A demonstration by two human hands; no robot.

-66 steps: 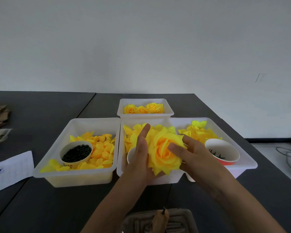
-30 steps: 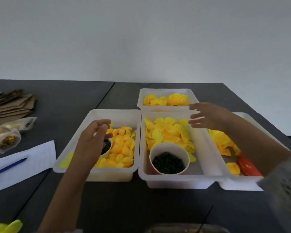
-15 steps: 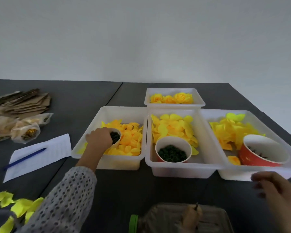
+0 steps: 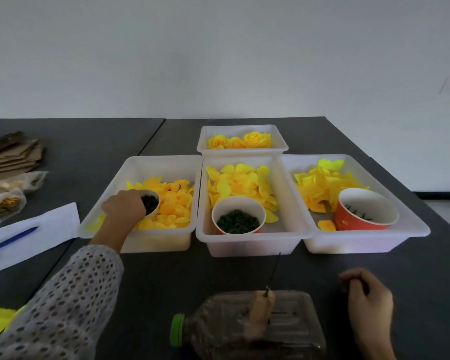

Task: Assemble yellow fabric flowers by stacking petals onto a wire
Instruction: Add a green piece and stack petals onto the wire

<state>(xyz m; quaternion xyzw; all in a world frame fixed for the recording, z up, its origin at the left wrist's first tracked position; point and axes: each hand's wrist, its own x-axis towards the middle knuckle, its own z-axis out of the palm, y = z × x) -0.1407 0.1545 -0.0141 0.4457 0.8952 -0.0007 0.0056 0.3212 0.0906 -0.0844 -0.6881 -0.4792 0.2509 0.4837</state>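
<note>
I see the left hand [image 4: 124, 207] dipping curled fingers into the cup of dark beads [image 4: 149, 203], grip hidden, while the right hand [image 4: 366, 294] rests loosely curled, holding nothing, on the bench [image 4: 166, 276].

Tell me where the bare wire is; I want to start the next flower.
In the head view the wire stands low and centre, rising from the plastic bottle lying in front of the middle tray, left of the right hand.
</note>
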